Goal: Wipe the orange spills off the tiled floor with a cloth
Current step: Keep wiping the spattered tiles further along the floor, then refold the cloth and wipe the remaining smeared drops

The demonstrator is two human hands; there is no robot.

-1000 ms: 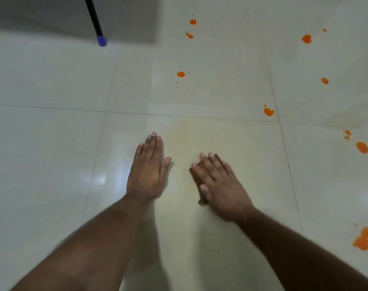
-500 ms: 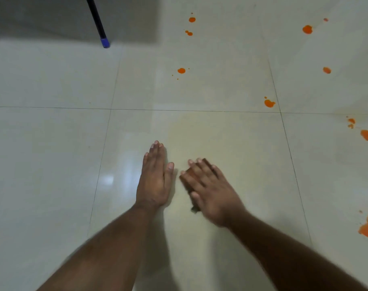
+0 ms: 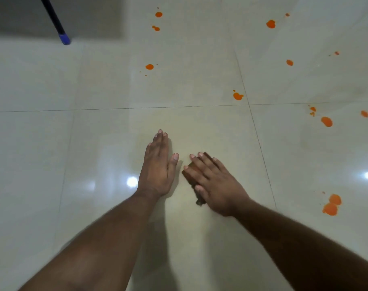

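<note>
Glossy cream tiled floor (image 3: 95, 143) fills the view, crossed by thin dark grout lines and carrying two bright light reflections. We count roughly a dozen larger orange spills on it: three towards the top centre (image 3: 149, 66), one just beside the grout crossing (image 3: 238, 96), and the rest spread along the right side, with a double blot (image 3: 331, 205) lowest. Several specks are too small to count reliably.

We note two hands, both palm down on the same tile. Our left hand (image 3: 157, 166) lies flat on the bare floor, fingers straight and held together, thumb slightly apart. Our right hand (image 3: 215, 181) presses with spread, straight fingers on a small brown cloth (image 3: 191, 166), just beside the left hand. Most of the cloth is hidden under the palm; only its left edge and a lower corner show.

One black pole with a blue tip (image 3: 64, 38) stands at upper left, its upper part cut off by the frame.
</note>
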